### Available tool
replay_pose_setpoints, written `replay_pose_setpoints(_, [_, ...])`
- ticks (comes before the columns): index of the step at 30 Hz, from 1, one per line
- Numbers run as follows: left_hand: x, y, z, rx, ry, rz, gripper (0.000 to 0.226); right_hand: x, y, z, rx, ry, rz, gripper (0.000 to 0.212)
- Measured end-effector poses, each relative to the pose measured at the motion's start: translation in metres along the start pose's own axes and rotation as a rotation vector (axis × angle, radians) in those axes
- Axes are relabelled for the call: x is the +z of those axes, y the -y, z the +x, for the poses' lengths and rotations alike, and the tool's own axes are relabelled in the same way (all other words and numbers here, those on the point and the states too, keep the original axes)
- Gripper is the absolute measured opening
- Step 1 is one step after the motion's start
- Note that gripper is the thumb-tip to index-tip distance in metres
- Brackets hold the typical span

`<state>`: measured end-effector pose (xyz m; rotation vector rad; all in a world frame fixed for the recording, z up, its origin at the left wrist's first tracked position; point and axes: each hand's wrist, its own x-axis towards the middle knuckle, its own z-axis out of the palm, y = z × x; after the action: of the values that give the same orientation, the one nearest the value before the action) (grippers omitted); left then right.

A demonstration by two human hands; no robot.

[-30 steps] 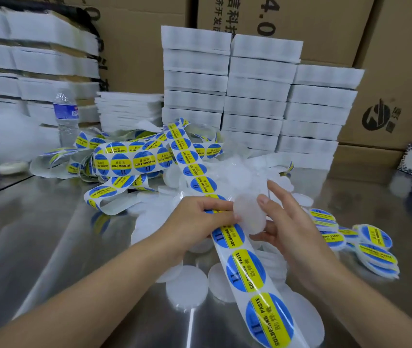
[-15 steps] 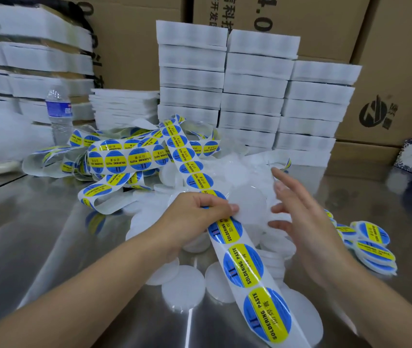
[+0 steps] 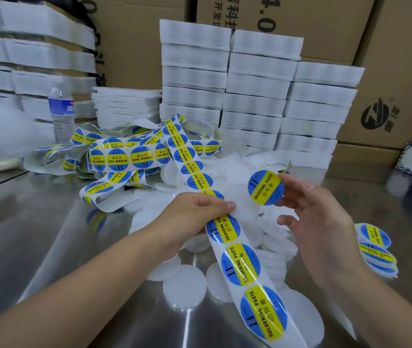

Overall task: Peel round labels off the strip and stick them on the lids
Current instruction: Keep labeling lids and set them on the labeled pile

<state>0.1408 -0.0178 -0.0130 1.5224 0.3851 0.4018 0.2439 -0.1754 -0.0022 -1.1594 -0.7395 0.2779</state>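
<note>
Round label (image 3: 265, 188): blue disc with a yellow band across the middle, black print "SOLDERING PASTE" plus Chinese characters. It is off the strip and held up above the heap, face toward the camera, tilted.

Right hand (image 3: 322, 222): fingers (image 3: 297, 182) pinch the label at its right edge only; the rest of the disc stands clear of the hand. Cannot tell whether a lid is behind it.

Left hand (image 3: 194, 214): clenched on the strip (image 3: 240, 262), thumb tip on top, other fingers curled underneath. The strip is glossy white backing with matching labels in a single row. It runs from a tangled pile at the rear, through this grip, down to the near edge of the bench (image 3: 49, 234).

Lids (image 3: 183, 287): translucent white discs, heaped under and between both hands, several lying flat near the strip. Labelled lids (image 3: 375, 249) are stacked just right of the right wrist.
</note>
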Motion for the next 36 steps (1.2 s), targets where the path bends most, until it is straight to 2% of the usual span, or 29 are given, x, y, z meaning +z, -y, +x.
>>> replay_pose_setpoints(7, [-0.0009,-0.0023,-0.0022,-0.008,0.020,-0.014,0.013,0.0051,-0.0051,-0.0012,0.096,0.084,-0.040,0.041])
replay_pose_setpoints(14, [0.0002,-0.0045,-0.0034,-0.002,0.027,-0.004,0.014,0.0067,-0.0063,-0.0016,0.134,0.102,-0.058,0.039])
replay_pose_setpoints(18, [0.0000,-0.0051,-0.0047,0.000,0.030,-0.012,0.016,0.0074,-0.0064,-0.0012,0.150,0.093,-0.075,0.032])
replay_pose_setpoints(25, [0.0002,-0.0057,-0.0044,0.003,0.024,0.000,0.016,0.0057,-0.0081,-0.0006,0.163,0.081,-0.118,0.034])
replay_pose_setpoints(36, [-0.0005,-0.0053,-0.0037,0.025,0.017,0.020,0.016,0.0065,-0.0067,-0.0008,0.141,0.008,-0.351,0.030])
